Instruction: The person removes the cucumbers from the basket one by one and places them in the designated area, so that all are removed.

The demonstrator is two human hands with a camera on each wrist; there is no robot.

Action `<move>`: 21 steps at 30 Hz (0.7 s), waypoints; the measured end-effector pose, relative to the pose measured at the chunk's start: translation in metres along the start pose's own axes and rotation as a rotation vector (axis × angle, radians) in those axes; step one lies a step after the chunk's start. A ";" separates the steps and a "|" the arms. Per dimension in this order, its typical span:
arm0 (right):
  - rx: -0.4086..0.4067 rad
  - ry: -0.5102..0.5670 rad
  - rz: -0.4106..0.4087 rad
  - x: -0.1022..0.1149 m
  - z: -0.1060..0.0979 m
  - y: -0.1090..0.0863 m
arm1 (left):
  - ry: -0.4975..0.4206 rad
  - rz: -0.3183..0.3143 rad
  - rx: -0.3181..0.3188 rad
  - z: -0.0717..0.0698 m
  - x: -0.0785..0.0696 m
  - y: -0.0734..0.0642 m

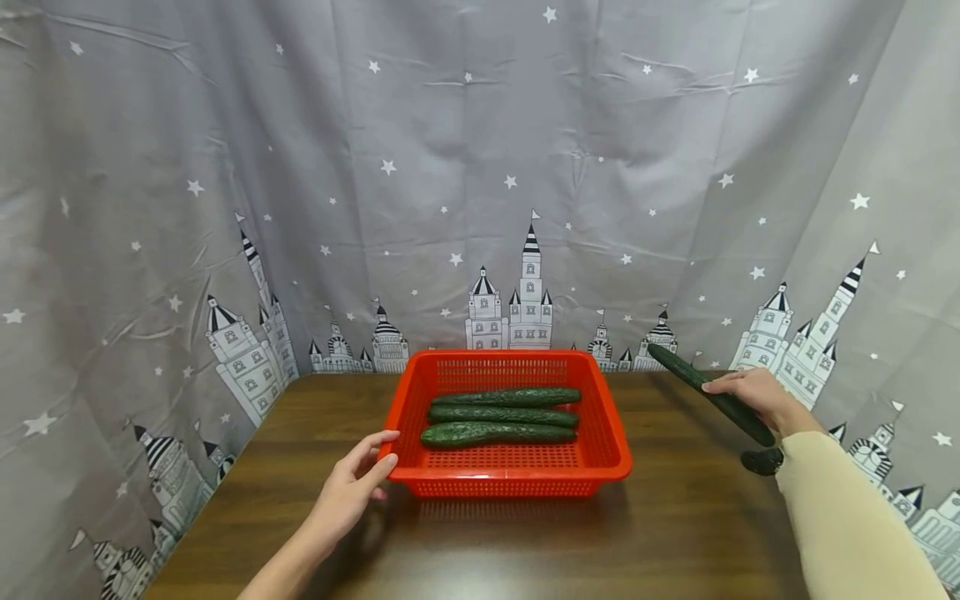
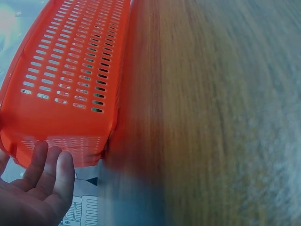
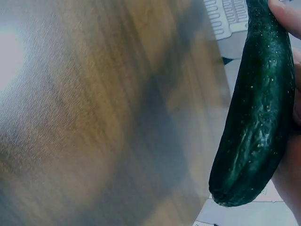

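A red plastic basket [image 1: 510, 473] with slotted walls stands on the table, three dark green cucumbers [image 1: 498, 433] lying side by side in it. At its left end, my left hand [image 1: 352, 477] holds the rim, thumb and forefinger at the top edge. The left wrist view shows other fingers [image 2: 63, 174] against the basket's outer end wall [image 2: 61, 113]. Off to the right, clear of the basket, my right hand [image 1: 757, 396] grips another cucumber [image 3: 256, 108] around its middle. That cucumber is tilted, its far end pointing up and left.
The brown wooden table [image 1: 480, 550] runs back to a grey curtain [image 1: 480, 167] printed with white stars and castles. More curtain hangs at the left and right sides. A dark band [image 1: 762, 461] sits at my right wrist beside a pale yellow sleeve [image 1: 847, 508].
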State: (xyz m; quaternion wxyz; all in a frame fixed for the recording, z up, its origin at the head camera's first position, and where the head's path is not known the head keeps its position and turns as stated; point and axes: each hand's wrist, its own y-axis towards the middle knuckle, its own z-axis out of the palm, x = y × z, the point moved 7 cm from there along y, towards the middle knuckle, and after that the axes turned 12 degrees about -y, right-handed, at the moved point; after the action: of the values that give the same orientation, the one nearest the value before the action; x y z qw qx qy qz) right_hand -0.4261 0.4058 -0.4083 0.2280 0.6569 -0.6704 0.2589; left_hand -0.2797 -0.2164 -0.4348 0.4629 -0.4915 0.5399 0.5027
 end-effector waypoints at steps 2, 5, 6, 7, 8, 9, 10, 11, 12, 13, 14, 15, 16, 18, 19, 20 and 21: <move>0.002 -0.017 0.012 -0.005 0.000 -0.001 | -0.001 0.003 -0.002 0.000 0.000 0.000; 0.002 -0.036 0.016 -0.011 -0.001 -0.004 | 0.002 0.006 -0.004 0.000 -0.001 0.000; -0.005 -0.031 0.025 -0.014 -0.001 -0.005 | 0.003 0.006 -0.003 0.000 -0.001 0.000; -0.008 -0.022 0.026 -0.016 -0.001 -0.006 | 0.002 0.007 -0.003 0.000 -0.001 0.000; -0.013 -0.014 0.032 -0.018 -0.001 -0.008 | 0.001 0.007 -0.002 0.000 -0.001 0.000; -0.011 0.001 0.039 -0.020 0.000 -0.009 | 0.000 0.007 -0.002 0.000 -0.001 -0.001; -0.014 0.011 0.049 -0.022 0.000 -0.010 | -0.001 0.008 -0.002 0.000 -0.001 -0.001; -0.011 0.027 0.060 -0.024 0.001 -0.012 | -0.002 0.008 -0.002 0.000 -0.002 -0.001; -0.007 0.043 0.076 -0.027 0.002 -0.013 | -0.002 0.008 -0.001 0.000 -0.002 -0.001; -0.001 0.047 0.080 -0.029 0.003 -0.013 | -0.003 0.008 -0.001 0.000 -0.002 -0.001; 0.001 0.042 0.085 -0.031 0.003 -0.014 | -0.002 0.010 0.000 0.001 -0.002 -0.001; 0.002 0.032 0.089 -0.033 0.003 -0.014 | -0.001 0.011 -0.001 0.001 -0.002 -0.001; -0.007 0.017 0.096 -0.036 0.002 -0.015 | -0.001 0.012 -0.002 0.001 -0.002 -0.001; -0.022 -0.019 0.098 -0.040 0.000 -0.015 | -0.002 0.014 -0.002 0.001 -0.002 -0.001; -0.029 -0.042 0.095 -0.041 0.000 -0.015 | -0.004 0.015 -0.002 0.001 -0.002 -0.001; -0.034 -0.059 0.097 -0.043 -0.001 -0.016 | -0.005 0.015 -0.001 0.001 -0.001 -0.001; -0.036 -0.072 0.100 -0.045 -0.002 -0.016 | -0.006 0.015 -0.001 0.001 -0.001 -0.001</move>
State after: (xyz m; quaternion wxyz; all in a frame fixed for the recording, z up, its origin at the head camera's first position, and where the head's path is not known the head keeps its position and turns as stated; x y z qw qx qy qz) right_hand -0.4083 0.4413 -0.4351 0.2022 0.6273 -0.7148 0.2339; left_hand -0.2789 -0.2153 -0.4340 0.4607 -0.4862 0.5417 0.5079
